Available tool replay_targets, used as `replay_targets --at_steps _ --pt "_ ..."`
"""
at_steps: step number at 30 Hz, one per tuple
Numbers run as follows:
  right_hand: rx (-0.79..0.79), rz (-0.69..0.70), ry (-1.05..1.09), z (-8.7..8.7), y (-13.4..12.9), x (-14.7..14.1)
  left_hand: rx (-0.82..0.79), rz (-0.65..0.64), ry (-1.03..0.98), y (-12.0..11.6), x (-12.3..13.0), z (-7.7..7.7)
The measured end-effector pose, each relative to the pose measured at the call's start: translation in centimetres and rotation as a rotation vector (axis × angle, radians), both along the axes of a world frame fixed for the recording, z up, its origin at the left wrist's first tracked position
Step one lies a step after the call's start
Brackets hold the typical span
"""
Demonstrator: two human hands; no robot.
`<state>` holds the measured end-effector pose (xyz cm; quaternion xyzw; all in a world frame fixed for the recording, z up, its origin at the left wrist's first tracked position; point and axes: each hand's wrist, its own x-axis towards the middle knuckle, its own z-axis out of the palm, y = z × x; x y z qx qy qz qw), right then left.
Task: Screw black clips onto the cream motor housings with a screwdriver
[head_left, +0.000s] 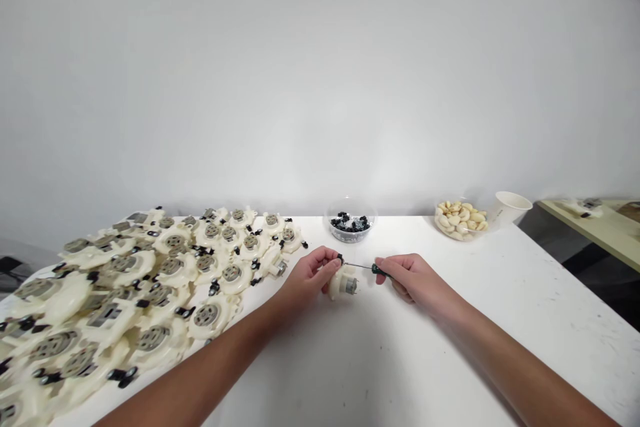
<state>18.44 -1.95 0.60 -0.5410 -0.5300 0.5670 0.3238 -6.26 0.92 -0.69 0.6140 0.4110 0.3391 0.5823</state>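
My left hand [316, 270] is closed on a cream plastic motor housing [336, 287] with a silver motor [351, 285] sticking out to the right. A small black part [340, 258] shows at the top of the housing, by my left fingertips. In my right hand [407, 273] is a thin screwdriver [376, 269] with a dark green handle. Its shaft points left, and the tip reaches the black part. Whether the tip sits in a screw is too small to make out.
Many similar motor housings [170, 267] with black parts cover the table's left side. Behind my hands stands a clear bowl [350, 235] of small black parts. At the back right are a bowl of cream plastic pieces [461, 219] and a white paper cup [511, 207]. A shelf [595, 230] lies beyond.
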Motion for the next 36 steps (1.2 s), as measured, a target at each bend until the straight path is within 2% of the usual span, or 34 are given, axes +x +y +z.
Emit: replay_targets --at_steps 6,9,18,24,29,36 --pt "-0.025 0.033 -0.005 0.7 -0.2 0.1 -0.001 0.000 -0.002 -0.1 0.1 0.2" --pt "-0.010 0.021 -0.077 1.0 -0.2 0.1 -0.008 -0.009 0.001 -0.1 0.1 0.3" --pt "0.185 0.017 -0.255 0.7 -0.6 -0.1 0.017 -0.007 0.030 -0.1 0.0 0.4" --pt "0.315 0.025 -0.310 1.4 -1.3 -0.3 0.012 -0.010 0.019 -0.1 -0.1 0.6" --pt "0.396 0.032 -0.326 1.6 -1.5 -0.3 0.013 -0.006 0.003 -0.1 -0.1 0.3" --pt "0.488 0.037 -0.242 0.9 -1.2 -0.3 0.008 -0.029 0.010 0.1 -0.3 0.1"
